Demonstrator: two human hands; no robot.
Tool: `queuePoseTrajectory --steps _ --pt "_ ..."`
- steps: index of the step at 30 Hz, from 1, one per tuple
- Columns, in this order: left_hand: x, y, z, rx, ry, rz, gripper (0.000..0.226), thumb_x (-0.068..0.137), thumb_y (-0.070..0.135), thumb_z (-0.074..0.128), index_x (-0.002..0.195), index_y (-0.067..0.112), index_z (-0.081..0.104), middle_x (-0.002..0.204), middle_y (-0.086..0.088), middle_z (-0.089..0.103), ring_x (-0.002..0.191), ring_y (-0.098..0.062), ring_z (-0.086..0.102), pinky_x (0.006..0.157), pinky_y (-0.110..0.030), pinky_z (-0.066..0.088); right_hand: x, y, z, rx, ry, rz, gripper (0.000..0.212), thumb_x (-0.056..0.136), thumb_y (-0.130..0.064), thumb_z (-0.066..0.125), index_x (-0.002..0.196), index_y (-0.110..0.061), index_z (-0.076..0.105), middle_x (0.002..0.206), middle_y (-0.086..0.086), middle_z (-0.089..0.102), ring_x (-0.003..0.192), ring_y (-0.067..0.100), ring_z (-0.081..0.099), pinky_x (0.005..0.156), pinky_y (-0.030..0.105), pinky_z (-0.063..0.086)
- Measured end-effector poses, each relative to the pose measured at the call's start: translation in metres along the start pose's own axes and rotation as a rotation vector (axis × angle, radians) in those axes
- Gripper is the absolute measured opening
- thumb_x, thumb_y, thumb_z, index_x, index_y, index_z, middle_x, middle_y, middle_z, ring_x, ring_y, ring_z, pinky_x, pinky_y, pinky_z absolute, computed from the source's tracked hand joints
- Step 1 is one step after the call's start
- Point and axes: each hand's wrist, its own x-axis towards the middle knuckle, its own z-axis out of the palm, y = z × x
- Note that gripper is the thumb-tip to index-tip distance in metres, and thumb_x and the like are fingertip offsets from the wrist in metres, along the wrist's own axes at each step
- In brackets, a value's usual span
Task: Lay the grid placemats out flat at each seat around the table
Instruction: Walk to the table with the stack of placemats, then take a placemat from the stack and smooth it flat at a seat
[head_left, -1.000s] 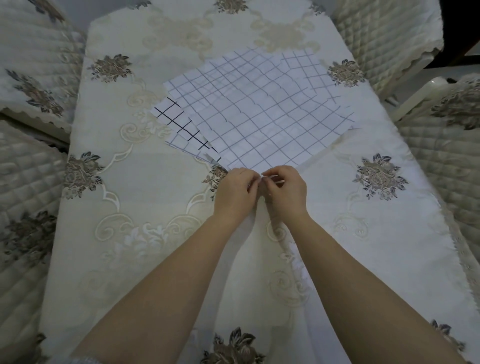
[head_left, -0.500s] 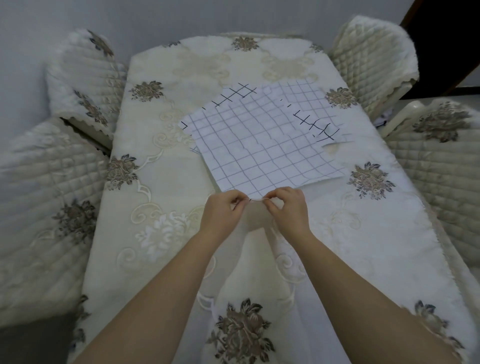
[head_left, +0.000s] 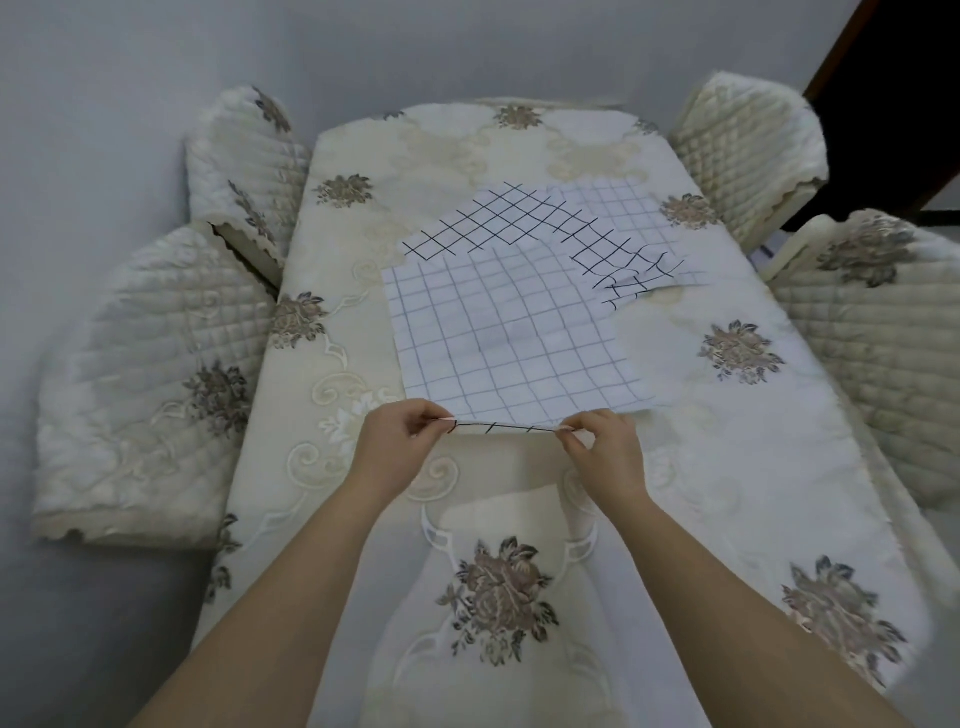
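Pinching the near edge of the top grid placemat (head_left: 504, 332), my left hand (head_left: 397, 447) and right hand (head_left: 608, 452) each grip one end between thumb and curled fingers. The hands are apart, and the edge runs in a thin line between them, raised just above the floral tablecloth (head_left: 322, 467). The rest of the mat lies across the middle of the table, pale grid facing up and slightly rumpled. Other placemats (head_left: 488, 218) fan out from under its far side, one with bold black lines. Quilted chairs (head_left: 145, 374) flank the table.
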Motion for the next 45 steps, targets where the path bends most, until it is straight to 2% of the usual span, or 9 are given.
queuePoseTrajectory --steps 5,13,18,21,26,32,38,41,45 --pt "-0.025 -0.012 -0.021 -0.015 0.058 -0.038 0.026 0.080 0.003 0.072 0.068 0.025 0.069 0.067 0.013 0.070 0.067 -0.003 0.065 0.070 -0.017 0.050 -0.015 0.005 -0.002 -0.060 -0.010 0.035 0.011 0.085 -0.019 0.068 0.089 -0.011 0.074 0.097 0.005 0.068 0.104 0.024 0.048 0.090 0.034 0.039" --pt "-0.057 -0.023 -0.052 0.005 0.167 -0.095 0.028 0.080 0.004 0.071 0.065 0.027 0.068 0.061 0.013 0.068 0.061 0.004 0.060 0.062 -0.006 0.042 -0.020 0.012 -0.014 -0.042 0.035 0.101 0.008 0.084 -0.016 0.068 0.087 -0.014 0.075 0.096 0.004 0.067 0.105 0.028 0.049 0.079 0.028 0.036" --pt "-0.066 -0.039 -0.070 0.046 0.218 -0.127 0.024 0.080 0.008 0.072 0.067 0.028 0.069 0.073 -0.004 0.072 0.075 -0.026 0.067 0.073 -0.037 0.051 -0.021 0.014 -0.022 -0.060 0.071 0.118 0.009 0.085 -0.019 0.067 0.088 -0.016 0.075 0.099 0.005 0.066 0.107 0.028 0.048 0.079 0.030 0.036" --pt "-0.069 -0.040 -0.073 0.036 0.232 -0.152 0.024 0.081 0.008 0.071 0.068 0.028 0.069 0.074 -0.007 0.072 0.077 -0.030 0.067 0.075 -0.041 0.052 -0.018 0.015 -0.024 -0.053 0.106 0.160 0.008 0.083 -0.021 0.068 0.086 -0.016 0.075 0.100 0.007 0.067 0.108 0.031 0.051 0.086 0.041 0.045" --pt "-0.068 -0.030 -0.069 0.036 0.218 -0.142 0.022 0.081 0.008 0.071 0.068 0.027 0.070 0.072 -0.002 0.071 0.075 -0.026 0.066 0.074 -0.037 0.051 -0.017 0.002 -0.023 -0.182 0.034 0.173 0.034 0.080 -0.030 0.072 0.113 -0.023 0.066 0.124 0.008 0.055 0.122 0.030 0.038 0.095 0.045 0.039" --pt "-0.062 -0.009 -0.059 0.022 0.128 -0.075 0.023 0.081 0.003 0.070 0.070 0.024 0.070 0.066 0.012 0.070 0.065 0.002 0.062 0.067 -0.008 0.046 -0.018 -0.061 -0.003 -0.203 -0.152 -0.258 0.063 0.072 -0.049 0.075 0.128 -0.027 0.056 0.140 0.002 0.044 0.138 0.025 0.026 0.114 0.047 0.020" --pt "-0.054 0.011 -0.041 0.065 0.037 0.039 0.016 0.081 0.009 0.070 0.078 0.024 0.075 0.071 0.012 0.071 0.072 -0.005 0.067 0.074 -0.023 0.054 -0.036 -0.138 0.023 -0.006 -0.431 -0.480 0.034 0.078 -0.036 0.073 0.109 -0.022 0.067 0.107 -0.004 0.067 0.104 0.012 0.056 0.095 0.032 0.044" --pt "-0.049 0.017 -0.040 0.027 0.092 0.018 0.023 0.081 0.009 0.070 0.072 0.030 0.069 0.070 0.009 0.071 0.069 -0.005 0.065 0.070 -0.027 0.054 -0.032 -0.147 0.018 0.035 -0.413 -0.417 0.018 0.082 -0.028 0.069 0.098 -0.019 0.071 0.090 -0.002 0.070 0.085 0.013 0.061 0.081 0.037 0.049" --pt "-0.046 0.025 -0.037 -0.110 0.109 -0.013 0.010 0.082 0.009 0.070 0.076 0.016 0.065 0.070 0.000 0.071 0.070 -0.013 0.070 0.071 -0.034 0.056 -0.025 -0.147 0.009 -0.002 -0.376 -0.388 0.011 0.085 -0.028 0.067 0.087 -0.018 0.073 0.082 -0.004 0.071 0.077 0.012 0.061 0.075 0.037 0.051"
